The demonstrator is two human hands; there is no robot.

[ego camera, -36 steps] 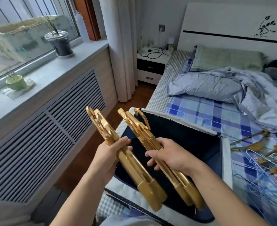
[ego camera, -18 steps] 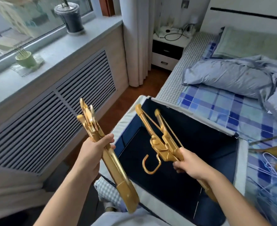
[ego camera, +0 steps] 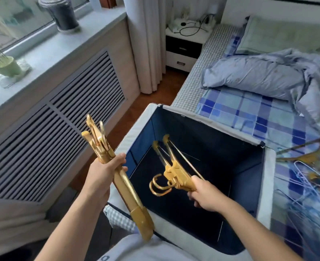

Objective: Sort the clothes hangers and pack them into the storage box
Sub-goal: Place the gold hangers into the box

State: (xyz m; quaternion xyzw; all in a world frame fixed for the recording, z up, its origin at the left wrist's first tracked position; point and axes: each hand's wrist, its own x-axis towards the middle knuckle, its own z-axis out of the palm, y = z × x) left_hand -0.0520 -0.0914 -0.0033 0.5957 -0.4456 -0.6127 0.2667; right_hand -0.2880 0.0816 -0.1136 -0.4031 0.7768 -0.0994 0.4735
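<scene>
Head view, looking down over both forearms. Left hand (ego camera: 103, 176) grips a bundle of gold hangers (ego camera: 117, 174), fingers and thumb curled round its middle; bundle runs tilted, far end up by the radiator grille (ego camera: 57, 117), near end low just left of the storage box (ego camera: 268, 187) rim. Right hand (ego camera: 205, 196) holds a second, smaller set of gold hangers (ego camera: 171, 168) over the open box, fingers wrapped round the near end; hooks curl down and left, arms fan out toward the far wall of the box. Set sits inside the box opening; cannot tell whether it touches the dark blue lining.

Box: grey rim, navy inside, standing against the left edge of the bed (ego camera: 249, 113).

On the bed, right of the box: loose gold hangers (ego camera: 306, 157) and a tangle of thin blue wire hangers (ego camera: 309, 185). Farther back, a crumpled grey-blue quilt (ego camera: 259, 76).

Far left: windowsill with a dark pot (ego camera: 61, 14) and a green cup (ego camera: 7, 65). Nightstand (ego camera: 183, 46) at far centre.
</scene>
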